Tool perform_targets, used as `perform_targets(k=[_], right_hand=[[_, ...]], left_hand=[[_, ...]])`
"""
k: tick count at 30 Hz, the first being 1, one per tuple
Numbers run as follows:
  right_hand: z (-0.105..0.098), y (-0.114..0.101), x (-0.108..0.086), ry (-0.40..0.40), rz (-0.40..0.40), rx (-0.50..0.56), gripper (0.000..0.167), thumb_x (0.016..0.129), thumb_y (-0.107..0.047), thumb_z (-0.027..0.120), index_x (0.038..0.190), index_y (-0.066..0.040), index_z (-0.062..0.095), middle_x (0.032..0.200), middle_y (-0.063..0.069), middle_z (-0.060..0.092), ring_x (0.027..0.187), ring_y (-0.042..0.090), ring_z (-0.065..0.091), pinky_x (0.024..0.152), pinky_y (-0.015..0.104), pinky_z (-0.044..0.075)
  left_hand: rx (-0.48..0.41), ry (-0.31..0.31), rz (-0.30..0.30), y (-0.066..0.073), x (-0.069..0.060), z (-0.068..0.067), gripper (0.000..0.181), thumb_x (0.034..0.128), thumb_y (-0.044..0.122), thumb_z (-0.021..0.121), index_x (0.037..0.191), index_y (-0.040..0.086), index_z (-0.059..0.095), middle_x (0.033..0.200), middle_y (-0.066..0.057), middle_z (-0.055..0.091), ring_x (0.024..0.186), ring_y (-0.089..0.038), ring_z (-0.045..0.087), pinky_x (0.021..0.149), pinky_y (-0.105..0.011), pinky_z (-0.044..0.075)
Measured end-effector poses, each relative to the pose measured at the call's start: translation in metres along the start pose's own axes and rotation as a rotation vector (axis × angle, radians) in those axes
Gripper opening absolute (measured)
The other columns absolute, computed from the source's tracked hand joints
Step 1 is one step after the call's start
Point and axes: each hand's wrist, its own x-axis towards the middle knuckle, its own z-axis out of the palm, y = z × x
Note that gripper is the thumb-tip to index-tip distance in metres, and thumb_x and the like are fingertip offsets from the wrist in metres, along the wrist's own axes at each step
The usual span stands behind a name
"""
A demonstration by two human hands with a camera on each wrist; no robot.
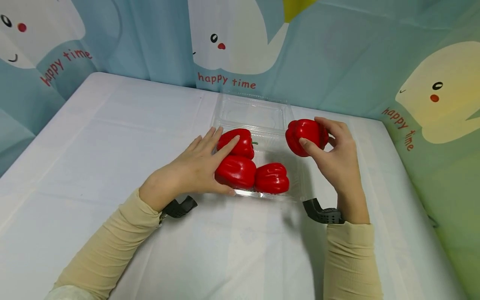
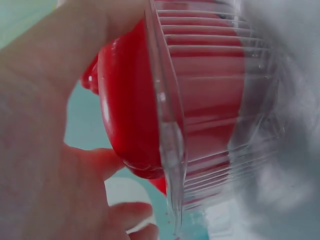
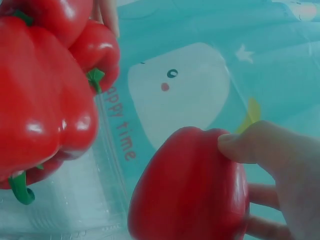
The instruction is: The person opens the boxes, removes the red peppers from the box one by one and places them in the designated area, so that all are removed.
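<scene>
Red pepper [image 1: 301, 135] gripped in right hand [image 1: 339, 160], left hand [image 1: 195, 168] spread over other peppers [image 1: 239, 173] in clear container [image 1: 269, 155]

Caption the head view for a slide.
A right hand grips a glossy red bell pepper; the left hand touches others inside an open clear plastic box.
</scene>
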Motion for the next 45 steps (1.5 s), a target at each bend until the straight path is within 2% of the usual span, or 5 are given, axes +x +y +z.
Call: perform_targets(k=[9, 19, 32, 38, 45], right_hand=[[-0.001, 0.001, 0.0, 0.0, 0.023, -0.016, 0.05, 0.087, -0.016, 0.073, 0.135, -0.011, 0.06, 0.128, 0.004, 0.056, 0.115, 0.007, 0.049, 0.099, 0.028, 0.047], [-0.005, 0.004, 0.001, 0.028, 0.033, -0.042, 0.049, 0.087, -0.017, 0.073, 0.134, -0.011, 0.061, 0.126, 0.004, 0.056, 0.112, 0.006, 0.049, 0.096, 0.024, 0.048], [-0.012, 0.011, -0.001, 0.037, 0.097, -0.145, 0.053, 0.088, -0.021, 0.071, 0.138, -0.01, 0.057, 0.133, 0.01, 0.053, 0.117, 0.015, 0.047, 0.091, 0.032, 0.049], [-0.014, 0.02, 0.0, 0.027, 0.117, -0.206, 0.055, 0.089, -0.018, 0.068, 0.139, -0.003, 0.053, 0.138, 0.018, 0.048, 0.126, 0.032, 0.047, 0.097, 0.058, 0.051], [-0.014, 0.035, 0.001, -0.064, 0.121, -0.309, 0.059, 0.089, -0.014, 0.068, 0.142, 0.003, 0.048, 0.142, 0.027, 0.042, 0.135, 0.043, 0.037, 0.095, 0.066, 0.048]], left_hand=[[0.061, 0.041, 0.077, 0.007, 0.003, 0.005, 0.117, 0.0773, 0.065, 0.068, 0.161, 0.013, 0.005, 0.169, -0.003, 0.0, 0.156, -0.027, -0.001, 0.125, -0.054, 0.011], [0.161, 0.197, 0.134, 0.019, 0.009, 0.02, 0.128, 0.073, 0.081, 0.062, 0.16, 0.007, 0.005, 0.169, -0.009, 0.003, 0.156, -0.025, 0.004, 0.126, -0.052, 0.008], [0.254, 0.168, 0.106, 0.029, 0.009, 0.026, 0.129, 0.0705, 0.08, 0.066, 0.159, 0.004, 0.011, 0.168, -0.011, 0.008, 0.155, -0.026, 0.014, 0.125, -0.054, 0.008], [0.23, 0.168, 0.112, 0.028, 0.011, 0.028, 0.127, 0.0717, 0.083, 0.061, 0.159, 0.006, 0.011, 0.168, -0.009, 0.007, 0.156, -0.025, 0.012, 0.124, -0.059, 0.009], [0.17, 0.181, 0.088, 0.025, 0.016, 0.029, 0.117, 0.0773, 0.087, 0.048, 0.161, 0.014, 0.01, 0.169, -0.002, 0.005, 0.156, -0.021, 0.007, 0.124, -0.059, 0.006]])
